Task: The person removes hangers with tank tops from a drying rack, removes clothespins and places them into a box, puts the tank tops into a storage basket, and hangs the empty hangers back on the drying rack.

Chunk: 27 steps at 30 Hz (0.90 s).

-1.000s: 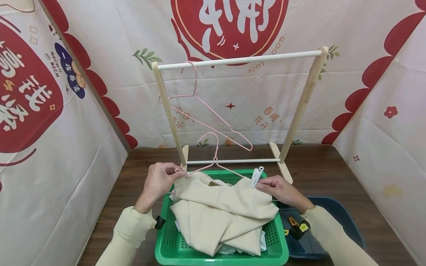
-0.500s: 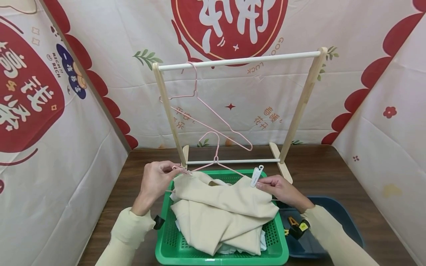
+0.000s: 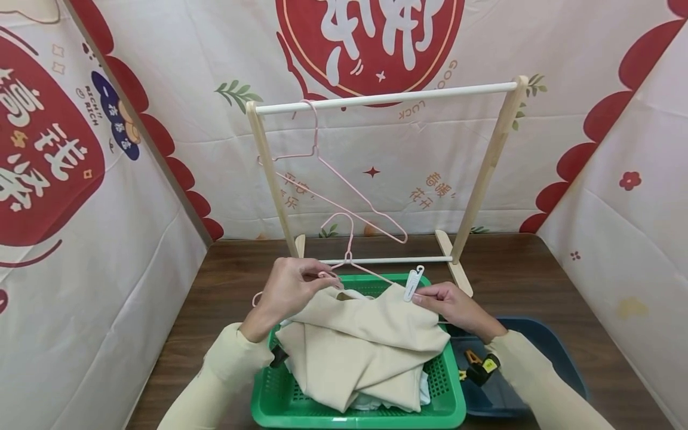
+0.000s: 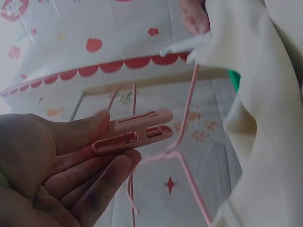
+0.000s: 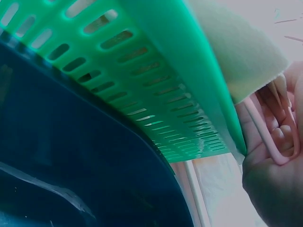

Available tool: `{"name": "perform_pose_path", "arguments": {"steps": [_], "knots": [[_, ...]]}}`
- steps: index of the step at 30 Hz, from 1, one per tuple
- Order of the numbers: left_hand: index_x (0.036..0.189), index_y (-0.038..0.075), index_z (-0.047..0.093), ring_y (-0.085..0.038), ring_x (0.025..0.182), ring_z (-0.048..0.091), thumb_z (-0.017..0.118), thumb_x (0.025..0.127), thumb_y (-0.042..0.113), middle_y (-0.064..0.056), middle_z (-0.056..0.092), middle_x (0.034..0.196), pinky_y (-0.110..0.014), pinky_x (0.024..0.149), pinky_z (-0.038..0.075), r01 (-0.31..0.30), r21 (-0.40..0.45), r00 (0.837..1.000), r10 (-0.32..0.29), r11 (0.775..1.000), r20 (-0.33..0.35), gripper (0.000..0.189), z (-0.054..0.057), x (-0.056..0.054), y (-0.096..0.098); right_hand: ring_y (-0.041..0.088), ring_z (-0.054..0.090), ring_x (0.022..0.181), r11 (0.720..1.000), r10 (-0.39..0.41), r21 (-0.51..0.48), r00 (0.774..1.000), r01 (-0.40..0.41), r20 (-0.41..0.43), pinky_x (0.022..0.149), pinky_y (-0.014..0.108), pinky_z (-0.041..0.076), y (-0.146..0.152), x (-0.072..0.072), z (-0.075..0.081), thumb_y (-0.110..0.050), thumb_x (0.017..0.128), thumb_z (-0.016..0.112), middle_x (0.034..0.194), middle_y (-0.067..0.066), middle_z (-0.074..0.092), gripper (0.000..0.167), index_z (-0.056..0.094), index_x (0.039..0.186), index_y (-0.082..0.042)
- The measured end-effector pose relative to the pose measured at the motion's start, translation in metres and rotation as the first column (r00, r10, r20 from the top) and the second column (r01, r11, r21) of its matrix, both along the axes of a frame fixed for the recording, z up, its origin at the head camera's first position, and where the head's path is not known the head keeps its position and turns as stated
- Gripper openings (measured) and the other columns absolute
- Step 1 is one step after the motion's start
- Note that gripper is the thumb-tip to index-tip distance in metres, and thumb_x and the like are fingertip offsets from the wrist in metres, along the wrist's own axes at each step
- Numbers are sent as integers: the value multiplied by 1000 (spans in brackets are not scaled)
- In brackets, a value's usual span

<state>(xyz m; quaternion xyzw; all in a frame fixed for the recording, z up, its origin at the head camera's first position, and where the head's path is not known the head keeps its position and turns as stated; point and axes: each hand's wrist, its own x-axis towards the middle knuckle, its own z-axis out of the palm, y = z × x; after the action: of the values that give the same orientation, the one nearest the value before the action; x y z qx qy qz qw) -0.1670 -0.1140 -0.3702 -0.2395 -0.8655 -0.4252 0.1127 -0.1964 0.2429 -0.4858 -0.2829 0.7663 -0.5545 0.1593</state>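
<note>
My left hand [image 3: 290, 289] pinches a pink clothespin [image 4: 135, 135] between thumb and fingers, over the left side of a cream garment [image 3: 355, 352]. A pink hanger [image 3: 350, 239] stands up out of the garment's neck. At the garment's right shoulder, my right hand [image 3: 454, 306] pinches a white clothespin [image 3: 413, 283] at its lower end. In the right wrist view, one rounded end of the hanger [image 5: 281, 158] pokes out from the garment's edge against that hand's palm. The garment lies piled in a green basket [image 3: 357, 423], over some pale cloth [image 3: 365, 404].
A wooden rack [image 3: 491, 161] with a white top bar stands behind the basket, a second pink hanger [image 3: 365, 197] on it. A dark blue tray [image 3: 553, 358] sits at the right on the brown table [image 3: 510, 257]. Printed cloth walls [image 3: 215, 179] enclose the table.
My left hand has moved right with the pink clothespin, from the garment's left shoulder toward its neck. The hanger's left end now shows behind that hand. The right hand stays nearly still.
</note>
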Motion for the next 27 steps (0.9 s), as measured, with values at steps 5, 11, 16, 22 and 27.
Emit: {"name": "perform_pose_path", "arguments": {"steps": [5,11,16,22,27], "knots": [[87,12,79,-1,69,69,79,84,13,4,75,80,-17,65,53,140,-61,990,-141,988,-15,3,3,3,28,13,70,89,1000,-2,-2,1000,2,-8,73,33,58,1,-1,0,-11,104,50,107,11,73,27,68,121,1],[89,12,78,3,71,67,79,85,17,5,75,81,-12,64,49,278,-141,960,-278,950,19,7,4,9,57,11,69,83,999,-16,28,1000,16,-26,69,32,57,0,0,1,-13,104,50,103,9,73,27,69,120,-2],[85,12,77,6,62,58,80,84,18,7,73,75,-11,56,42,352,-186,934,-356,917,14,6,3,12,74,11,69,83,999,-14,30,1000,14,-23,68,32,57,1,0,2,-13,105,50,103,10,73,27,69,120,-2],[84,14,76,10,62,53,79,85,20,6,73,77,-7,58,40,408,-228,911,-409,884,48,7,-2,15,90,8,65,75,999,-7,35,999,9,-54,63,29,55,1,0,2,-12,104,50,95,8,73,26,70,117,-3],[86,13,77,12,70,59,80,85,20,6,74,78,-6,64,44,438,-237,898,-433,867,73,8,-5,18,100,8,63,73,999,-3,48,998,6,-58,61,29,53,0,0,2,-12,104,50,95,6,73,25,71,116,-7]]}}
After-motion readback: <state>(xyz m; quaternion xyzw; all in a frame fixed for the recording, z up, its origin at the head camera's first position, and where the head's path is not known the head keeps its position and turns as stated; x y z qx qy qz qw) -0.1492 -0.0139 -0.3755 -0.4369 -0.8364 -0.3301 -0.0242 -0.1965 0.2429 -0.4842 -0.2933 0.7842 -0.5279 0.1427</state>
